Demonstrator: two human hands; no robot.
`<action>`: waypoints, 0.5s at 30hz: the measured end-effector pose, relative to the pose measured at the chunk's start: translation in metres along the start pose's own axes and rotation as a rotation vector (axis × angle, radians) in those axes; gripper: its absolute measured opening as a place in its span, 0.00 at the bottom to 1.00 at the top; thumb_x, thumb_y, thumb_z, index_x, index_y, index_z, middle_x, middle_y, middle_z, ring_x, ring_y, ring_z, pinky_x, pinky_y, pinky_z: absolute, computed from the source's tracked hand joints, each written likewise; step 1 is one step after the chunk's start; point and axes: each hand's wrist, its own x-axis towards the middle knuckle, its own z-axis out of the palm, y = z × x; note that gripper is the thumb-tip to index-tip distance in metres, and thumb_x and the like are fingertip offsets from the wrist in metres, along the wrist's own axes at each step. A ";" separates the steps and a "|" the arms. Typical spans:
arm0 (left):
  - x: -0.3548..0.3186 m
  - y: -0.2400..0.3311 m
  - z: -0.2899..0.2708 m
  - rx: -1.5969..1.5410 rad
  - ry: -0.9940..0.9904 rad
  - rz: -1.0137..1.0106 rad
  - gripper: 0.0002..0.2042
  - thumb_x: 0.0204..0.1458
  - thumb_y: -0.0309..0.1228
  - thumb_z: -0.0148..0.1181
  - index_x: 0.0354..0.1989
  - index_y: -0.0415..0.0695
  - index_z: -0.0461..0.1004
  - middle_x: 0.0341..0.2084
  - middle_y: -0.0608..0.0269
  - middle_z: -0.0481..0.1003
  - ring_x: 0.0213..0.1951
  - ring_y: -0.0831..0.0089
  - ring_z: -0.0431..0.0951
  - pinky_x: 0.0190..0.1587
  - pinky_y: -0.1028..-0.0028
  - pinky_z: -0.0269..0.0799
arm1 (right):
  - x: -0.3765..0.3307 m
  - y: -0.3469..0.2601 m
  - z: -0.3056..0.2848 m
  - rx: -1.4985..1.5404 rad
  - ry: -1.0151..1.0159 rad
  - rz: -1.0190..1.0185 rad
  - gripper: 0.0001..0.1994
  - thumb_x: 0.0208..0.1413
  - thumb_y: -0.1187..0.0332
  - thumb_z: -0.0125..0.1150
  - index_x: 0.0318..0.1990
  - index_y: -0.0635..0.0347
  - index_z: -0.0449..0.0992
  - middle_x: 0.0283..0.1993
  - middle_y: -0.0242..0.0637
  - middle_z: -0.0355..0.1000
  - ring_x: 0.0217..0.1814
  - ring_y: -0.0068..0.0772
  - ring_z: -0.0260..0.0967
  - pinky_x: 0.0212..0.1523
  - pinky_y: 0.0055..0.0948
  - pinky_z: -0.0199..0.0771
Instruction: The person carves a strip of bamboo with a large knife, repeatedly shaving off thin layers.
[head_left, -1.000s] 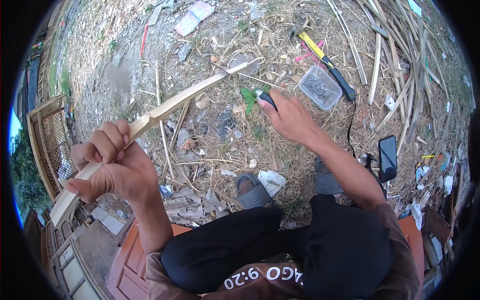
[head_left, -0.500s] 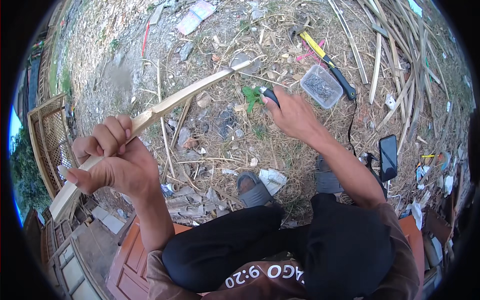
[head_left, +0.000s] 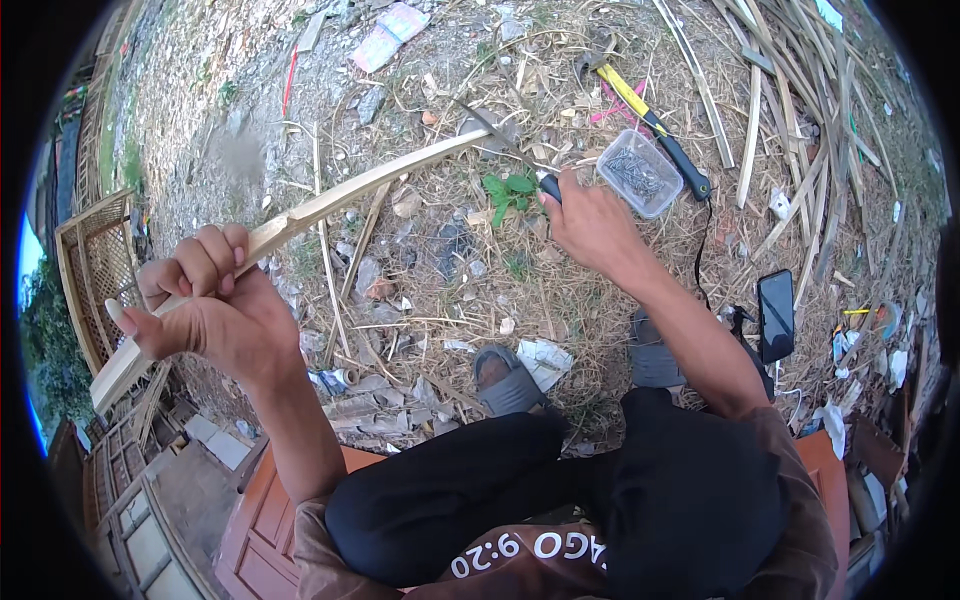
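My left hand is wrapped round a long pale wooden strip, its thumb stretched along the wood. The strip slants up and away to the right, a notch showing just beyond my fingers. In my right hand is a knife with a dark handle. Its thin blade points up and left, and lies close by the strip's far end; whether the two touch I cannot tell.
A clear plastic box of nails and a yellow-black hammer lie beyond my right hand. Many wooden strips are heaped at the far right. A phone lies at right, a green plant near the knife.
The knife has swung: its blade now points up and left at the strip's tip. A thin curl at that tip is gone. My left hand and the strip have shifted slightly left.
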 end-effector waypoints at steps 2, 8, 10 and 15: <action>0.010 0.005 -0.002 -0.013 0.059 0.018 0.29 0.49 0.59 0.59 0.21 0.52 0.50 0.14 0.74 0.46 0.20 0.79 0.46 0.29 0.75 0.50 | -0.004 -0.005 -0.001 -0.023 -0.041 -0.054 0.16 0.60 0.60 0.49 0.39 0.69 0.67 0.21 0.54 0.72 0.25 0.59 0.73 0.30 0.53 0.73; 0.026 0.001 0.005 0.056 0.144 0.040 0.28 0.52 0.60 0.52 0.21 0.52 0.47 0.13 0.74 0.44 0.19 0.79 0.45 0.28 0.75 0.49 | -0.022 0.020 0.015 0.064 -0.051 0.016 0.15 0.60 0.60 0.49 0.39 0.68 0.66 0.21 0.55 0.72 0.25 0.60 0.73 0.30 0.54 0.72; 0.029 0.000 0.019 0.098 0.168 0.028 0.24 0.57 0.56 0.44 0.22 0.51 0.47 0.13 0.73 0.43 0.19 0.78 0.44 0.27 0.75 0.49 | -0.022 0.027 0.021 0.082 -0.025 0.012 0.15 0.61 0.60 0.49 0.39 0.67 0.65 0.20 0.55 0.70 0.24 0.60 0.71 0.28 0.54 0.69; 0.040 -0.003 0.039 0.149 0.181 0.039 0.20 0.62 0.50 0.34 0.23 0.51 0.46 0.14 0.72 0.43 0.20 0.77 0.43 0.26 0.73 0.49 | -0.015 0.009 0.017 0.147 -0.011 -0.039 0.16 0.62 0.59 0.49 0.41 0.67 0.65 0.19 0.53 0.69 0.22 0.60 0.70 0.26 0.53 0.67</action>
